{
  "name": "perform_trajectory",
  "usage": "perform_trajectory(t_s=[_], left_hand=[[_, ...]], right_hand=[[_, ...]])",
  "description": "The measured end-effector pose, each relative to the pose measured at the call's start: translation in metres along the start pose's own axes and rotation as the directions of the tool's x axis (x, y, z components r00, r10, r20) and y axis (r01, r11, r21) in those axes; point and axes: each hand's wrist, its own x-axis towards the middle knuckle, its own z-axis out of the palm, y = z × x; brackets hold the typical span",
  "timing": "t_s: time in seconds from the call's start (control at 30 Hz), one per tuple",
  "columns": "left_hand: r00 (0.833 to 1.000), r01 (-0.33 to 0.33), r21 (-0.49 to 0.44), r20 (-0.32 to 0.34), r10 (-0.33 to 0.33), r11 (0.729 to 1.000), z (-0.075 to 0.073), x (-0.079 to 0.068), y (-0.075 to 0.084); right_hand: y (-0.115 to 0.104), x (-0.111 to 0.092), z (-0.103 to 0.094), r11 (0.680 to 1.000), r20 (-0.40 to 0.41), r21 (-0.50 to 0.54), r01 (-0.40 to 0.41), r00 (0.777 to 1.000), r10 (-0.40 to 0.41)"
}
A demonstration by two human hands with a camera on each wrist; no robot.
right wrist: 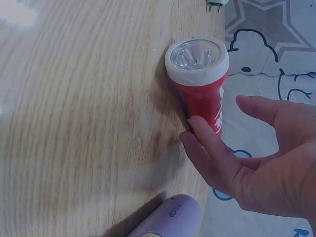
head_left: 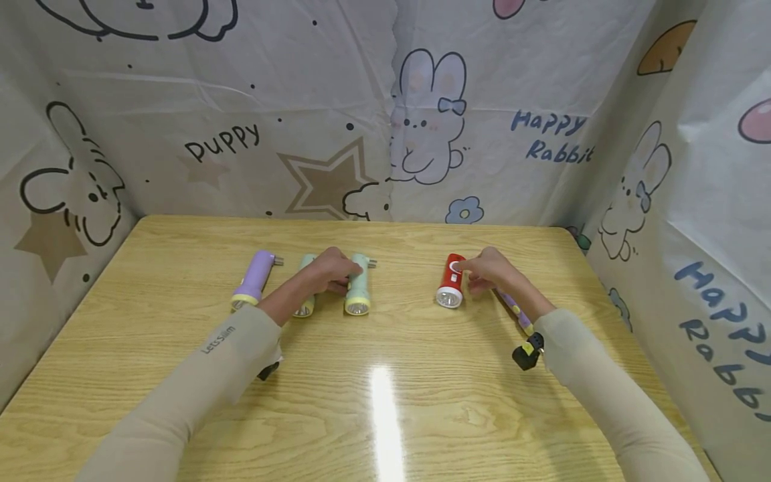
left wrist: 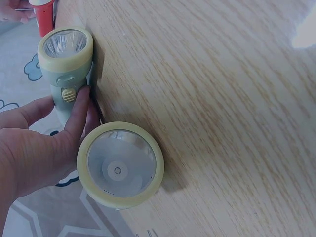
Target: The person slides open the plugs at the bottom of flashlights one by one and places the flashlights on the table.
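Observation:
My left hand (head_left: 334,266) pinches a pale green flashlight (head_left: 359,284) with a yellow rim, thumb on one side and fingers on the other. In the left wrist view its lens end and yellow switch (left wrist: 69,95) show. A second green flashlight (left wrist: 120,165) lies beside that hand, partly covered by it in the head view. My right hand (right wrist: 266,163) is at a red flashlight (right wrist: 202,98) with a white rim; its fingertips are right at the side of the barrel, the thumb spread away from it. Below that wrist lies a purple flashlight (right wrist: 173,217), mostly hidden in the head view.
Another purple flashlight (head_left: 255,274) with plug prongs lies left of the left hand. All lie on a wood-grain table (head_left: 313,415) with a bright light streak. A printed cloth (head_left: 241,174) rises behind and at both sides. Small black devices (head_left: 527,353) sit at the wrists.

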Motion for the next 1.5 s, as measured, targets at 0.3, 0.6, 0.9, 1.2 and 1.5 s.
perform_trajectory(t_s=[0.3,0.6,0.9,1.2,1.5], left_hand=[[1.000,-0.001,0.010,0.003,0.001,1.000,-0.002,0.000,0.001],[1.000,0.004,0.018,0.001,-0.004,1.000,-0.002,0.001,0.001],[1.000,-0.017,0.015,0.000,0.017,1.000,-0.002,-0.001,0.000],[1.000,-0.010,0.021,-0.002,0.010,1.000,-0.001,-0.001,0.001],[1.000,-0.009,0.013,0.007,0.008,1.000,-0.001,-0.002,0.001]], right_hand=[[0.001,0.003,0.004,1.000,0.017,0.011,0.007,1.000,-0.007],[-0.002,0.004,0.008,1.000,0.012,0.017,-0.012,1.000,0.012],[-0.002,0.007,0.012,1.000,-0.017,-0.007,-0.007,1.000,0.007],[0.000,0.007,0.017,1.000,-0.013,-0.003,0.029,1.000,-0.029],[0.001,0.009,0.022,0.999,-0.012,-0.005,0.044,0.999,-0.044]])
